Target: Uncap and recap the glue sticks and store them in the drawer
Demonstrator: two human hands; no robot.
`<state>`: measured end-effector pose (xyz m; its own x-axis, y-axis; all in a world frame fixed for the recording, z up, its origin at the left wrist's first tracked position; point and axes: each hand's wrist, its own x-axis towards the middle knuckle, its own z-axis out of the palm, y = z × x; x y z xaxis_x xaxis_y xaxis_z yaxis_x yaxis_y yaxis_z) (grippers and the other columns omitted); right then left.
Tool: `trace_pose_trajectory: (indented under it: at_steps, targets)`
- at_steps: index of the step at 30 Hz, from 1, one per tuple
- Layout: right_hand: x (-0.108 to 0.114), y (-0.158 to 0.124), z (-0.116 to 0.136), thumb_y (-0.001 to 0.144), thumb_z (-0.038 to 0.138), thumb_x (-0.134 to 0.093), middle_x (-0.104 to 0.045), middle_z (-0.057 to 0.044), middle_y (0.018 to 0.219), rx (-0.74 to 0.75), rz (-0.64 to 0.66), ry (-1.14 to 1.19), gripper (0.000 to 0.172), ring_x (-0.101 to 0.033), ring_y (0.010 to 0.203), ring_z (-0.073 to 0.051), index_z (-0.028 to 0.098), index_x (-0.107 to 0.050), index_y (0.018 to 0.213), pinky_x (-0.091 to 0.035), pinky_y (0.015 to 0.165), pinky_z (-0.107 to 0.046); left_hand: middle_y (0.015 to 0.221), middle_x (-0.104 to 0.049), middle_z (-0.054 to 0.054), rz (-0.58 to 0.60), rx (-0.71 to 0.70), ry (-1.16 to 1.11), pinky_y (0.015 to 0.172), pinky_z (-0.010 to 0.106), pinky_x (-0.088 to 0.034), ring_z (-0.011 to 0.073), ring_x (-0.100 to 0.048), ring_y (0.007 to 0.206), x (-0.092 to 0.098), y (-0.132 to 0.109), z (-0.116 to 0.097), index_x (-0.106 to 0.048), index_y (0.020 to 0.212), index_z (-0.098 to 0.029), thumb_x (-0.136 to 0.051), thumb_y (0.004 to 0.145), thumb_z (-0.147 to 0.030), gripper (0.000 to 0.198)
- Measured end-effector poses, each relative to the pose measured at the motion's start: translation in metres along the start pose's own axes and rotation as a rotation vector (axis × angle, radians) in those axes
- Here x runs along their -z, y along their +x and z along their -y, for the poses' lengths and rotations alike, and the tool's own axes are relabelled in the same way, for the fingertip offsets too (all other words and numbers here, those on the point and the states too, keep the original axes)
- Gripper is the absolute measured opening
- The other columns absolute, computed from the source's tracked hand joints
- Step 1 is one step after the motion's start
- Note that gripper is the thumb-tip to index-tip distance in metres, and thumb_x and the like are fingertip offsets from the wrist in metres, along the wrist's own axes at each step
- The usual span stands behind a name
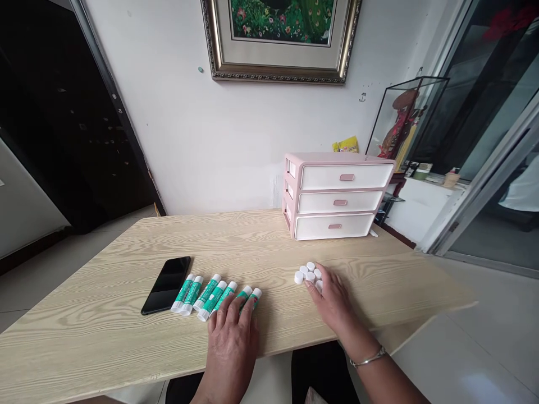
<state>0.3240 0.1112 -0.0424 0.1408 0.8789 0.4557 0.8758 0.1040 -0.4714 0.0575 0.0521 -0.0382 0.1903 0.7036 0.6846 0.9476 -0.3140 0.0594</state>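
Observation:
Several green-and-white tubes that look like glue sticks (208,292) lie side by side in a slanted row on the table. My left hand (232,331) rests over the right end of this row, its fingers laid across the last tubes and partly hiding them. To the right is a small cluster of round white caps (310,276). My right hand (332,297) lies against the right side of that cluster, thumb and fingers apart and curved around the nearest caps; a bracelet is on its wrist.
A black phone (166,285) lies left of the tubes on the wooden table (105,336). Toward the back right stands a pink-and-white three-drawer box (339,196), with a yellow packet (346,145) behind its top. The table's front edge runs just under my wrists.

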Motion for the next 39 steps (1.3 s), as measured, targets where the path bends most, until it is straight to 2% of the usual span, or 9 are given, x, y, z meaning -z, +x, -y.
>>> trace_pose_trajectory:
  at_steps: [6, 10, 13, 18, 22, 25, 28, 32, 39]
  targets:
    - [-0.018, 0.007, -0.007, 0.096, 0.043, -0.056, -0.051, -0.012, 0.154, 0.071, 0.103, -0.147, 0.05, -0.041, 0.144, -0.034, 0.024, -0.052, 0.143, -0.04, 0.113, -0.054, 0.123, -0.072, 0.008, 0.002, 0.022, -0.039, 0.101, 0.047, -0.043, 0.032, -0.057, 0.125, -0.01, -0.013, 0.009, -0.072, 0.124, -0.027, -0.059, 0.094, -0.018, 0.034]
    - [-0.025, 0.013, -0.018, 0.099, 0.039, -0.052, -0.053, -0.011, 0.153, 0.152, 0.086, -0.158, 0.047, -0.04, 0.145, -0.032, 0.027, -0.052, 0.144, -0.036, 0.116, -0.053, 0.127, -0.07, 0.007, 0.008, 0.031, -0.054, 0.103, 0.047, -0.043, 0.0308, -0.057, 0.128, -0.014, -0.015, 0.007, -0.069, 0.129, -0.029, -0.06, 0.094, -0.017, 0.038]
    - [-0.022, 0.011, -0.016, 0.099, 0.04, -0.051, -0.054, -0.011, 0.151, 0.161, 0.031, -0.123, 0.049, -0.037, 0.148, -0.035, 0.028, -0.05, 0.146, -0.033, 0.118, -0.058, 0.126, -0.07, 0.007, -0.002, 0.017, -0.073, 0.099, 0.046, -0.047, 0.03, -0.057, 0.127, -0.005, -0.014, 0.008, -0.066, 0.132, -0.029, -0.06, 0.091, -0.016, 0.044]
    - [-0.011, -0.016, 0.009, 0.098, 0.039, -0.05, -0.056, -0.01, 0.148, 0.232, -0.082, 0.06, 0.045, -0.039, 0.147, -0.035, 0.026, -0.052, 0.141, -0.035, 0.118, -0.061, 0.13, -0.068, 0.009, -0.002, 0.049, -0.045, 0.098, 0.049, -0.05, 0.0318, -0.056, 0.129, 0.013, -0.022, 0.023, -0.062, 0.134, -0.029, -0.059, 0.092, -0.021, 0.044]
    - [-0.01, -0.049, 0.034, 0.1, 0.034, -0.049, -0.061, -0.01, 0.143, 0.285, -0.106, 0.189, 0.041, -0.045, 0.143, -0.034, 0.027, -0.053, 0.14, -0.038, 0.116, -0.061, 0.142, -0.061, 0.015, -0.013, 0.175, 0.039, 0.105, 0.056, -0.047, 0.0383, -0.049, 0.139, 0.012, -0.038, 0.039, -0.058, 0.139, -0.025, -0.065, 0.092, -0.04, 0.05]
    - [-0.01, -0.061, 0.05, 0.101, 0.032, -0.05, -0.064, -0.01, 0.14, 0.323, -0.079, 0.216, 0.041, -0.047, 0.142, -0.033, 0.027, -0.051, 0.141, -0.039, 0.116, -0.06, 0.154, -0.051, 0.018, 0.017, 0.188, 0.1, 0.111, 0.06, -0.041, 0.0405, -0.038, 0.149, 0.011, -0.044, 0.048, -0.053, 0.145, -0.022, -0.064, 0.093, -0.046, 0.058]
    - [-0.008, -0.065, 0.069, 0.101, 0.033, -0.051, -0.058, -0.009, 0.149, 0.397, 0.007, 0.238, 0.045, -0.044, 0.145, -0.033, 0.03, -0.05, 0.146, -0.04, 0.116, -0.06, 0.157, -0.049, 0.017, 0.056, 0.188, 0.115, 0.115, 0.059, -0.038, 0.0392, -0.033, 0.152, 0.014, -0.037, 0.056, -0.051, 0.147, -0.022, -0.059, 0.096, -0.051, 0.059]
    - [-0.004, -0.066, 0.102, 0.099, 0.033, -0.057, -0.04, -0.004, 0.165, 0.571, 0.227, 0.233, 0.053, -0.034, 0.152, -0.037, 0.036, -0.05, 0.151, -0.039, 0.117, -0.061, 0.158, -0.049, 0.017, 0.089, 0.261, 0.121, 0.114, 0.061, -0.038, 0.0401, -0.034, 0.151, 0.016, -0.013, 0.07, -0.052, 0.149, -0.02, -0.052, 0.1, -0.052, 0.058]
    - [-0.014, -0.058, 0.14, 0.098, 0.038, -0.062, -0.021, -0.006, 0.173, 0.681, 0.526, 0.249, 0.065, -0.01, 0.159, -0.041, 0.036, -0.04, 0.158, -0.012, 0.126, -0.068, 0.149, -0.059, 0.016, 0.23, 0.32, 0.122, 0.106, 0.066, -0.044, 0.0421, -0.046, 0.142, 0.008, 0.007, 0.09, -0.059, 0.146, -0.027, -0.044, 0.104, -0.045, 0.048]
